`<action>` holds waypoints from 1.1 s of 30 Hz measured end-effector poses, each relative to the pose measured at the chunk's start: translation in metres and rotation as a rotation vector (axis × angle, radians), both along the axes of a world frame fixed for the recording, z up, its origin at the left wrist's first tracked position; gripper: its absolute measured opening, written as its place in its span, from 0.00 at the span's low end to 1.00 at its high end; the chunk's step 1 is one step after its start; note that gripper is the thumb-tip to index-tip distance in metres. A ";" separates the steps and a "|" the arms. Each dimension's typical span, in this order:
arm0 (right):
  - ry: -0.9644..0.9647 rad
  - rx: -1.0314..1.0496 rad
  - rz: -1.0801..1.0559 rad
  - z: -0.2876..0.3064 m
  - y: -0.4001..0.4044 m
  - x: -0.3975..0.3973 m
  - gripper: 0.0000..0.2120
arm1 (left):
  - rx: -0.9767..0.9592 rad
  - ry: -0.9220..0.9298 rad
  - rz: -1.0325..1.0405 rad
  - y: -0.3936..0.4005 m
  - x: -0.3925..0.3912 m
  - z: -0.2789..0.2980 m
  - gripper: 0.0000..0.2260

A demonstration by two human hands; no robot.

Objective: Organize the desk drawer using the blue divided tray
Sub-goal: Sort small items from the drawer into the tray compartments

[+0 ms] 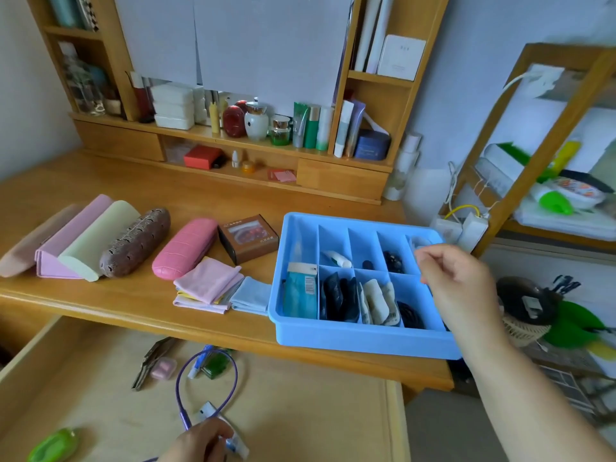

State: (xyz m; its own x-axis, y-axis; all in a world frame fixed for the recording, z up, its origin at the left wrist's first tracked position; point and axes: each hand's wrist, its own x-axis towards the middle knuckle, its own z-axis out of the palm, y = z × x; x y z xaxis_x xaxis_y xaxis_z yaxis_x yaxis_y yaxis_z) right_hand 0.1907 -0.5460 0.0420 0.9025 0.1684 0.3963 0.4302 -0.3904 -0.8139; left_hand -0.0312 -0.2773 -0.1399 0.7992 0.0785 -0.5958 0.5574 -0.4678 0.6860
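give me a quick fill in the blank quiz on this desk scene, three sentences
1. The blue divided tray sits on the ____.
2. The purple cable lies in the open ____.
3. The glasses case beside the brown box is ____.

Missing words: desk; drawer; pink
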 end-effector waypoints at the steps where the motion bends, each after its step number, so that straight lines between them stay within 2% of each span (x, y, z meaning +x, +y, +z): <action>1: -0.029 -0.015 0.049 -0.006 0.001 -0.017 0.07 | 0.041 -0.008 -0.011 -0.004 0.000 -0.005 0.16; 3: -0.069 -0.093 0.198 -0.025 0.008 -0.054 0.05 | 0.232 -0.125 0.103 -0.018 -0.005 -0.012 0.13; 5: -0.032 -0.257 0.382 -0.055 0.017 -0.089 0.03 | 0.423 -0.200 0.231 -0.030 -0.009 -0.012 0.09; 7: 0.117 -0.454 0.553 -0.091 0.029 -0.116 0.04 | 0.486 -0.195 0.307 -0.038 -0.011 -0.011 0.07; 9: 0.254 -0.602 0.634 -0.127 0.045 -0.131 0.08 | 0.487 -0.174 0.372 -0.037 -0.013 -0.011 0.09; 15: 0.320 -0.822 0.586 -0.196 0.110 -0.140 0.18 | 0.467 -0.148 0.442 -0.034 -0.016 -0.021 0.13; 19: 0.276 -1.029 0.569 -0.218 0.134 -0.148 0.15 | 0.461 -0.133 0.458 -0.032 -0.017 -0.022 0.12; 22: 0.259 -1.105 0.515 -0.216 0.130 -0.143 0.14 | 0.458 -0.156 0.408 -0.030 -0.018 -0.023 0.09; 25: 0.228 -1.089 0.490 -0.187 0.100 -0.130 0.05 | 0.487 -0.194 0.306 -0.028 -0.019 -0.026 0.09; 27: 0.189 -0.996 0.480 -0.159 0.067 -0.123 0.04 | 0.501 -0.156 0.229 -0.030 -0.018 -0.024 0.09; 31: 0.187 -0.568 0.558 -0.093 0.015 -0.126 0.07 | 0.528 -0.089 0.079 -0.034 -0.014 -0.019 0.08; 33: 0.170 -0.327 0.529 -0.054 0.004 -0.126 0.14 | 0.541 -0.067 0.026 -0.034 -0.012 -0.018 0.08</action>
State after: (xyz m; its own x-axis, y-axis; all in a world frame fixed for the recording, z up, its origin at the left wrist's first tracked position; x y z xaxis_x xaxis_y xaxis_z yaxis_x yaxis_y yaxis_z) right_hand 0.0651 -0.5417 -0.0117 0.7098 0.6961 0.1084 0.5084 -0.3997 -0.7627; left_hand -0.0436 -0.3112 -0.1574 0.8278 0.3802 -0.4126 0.5368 -0.7506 0.3853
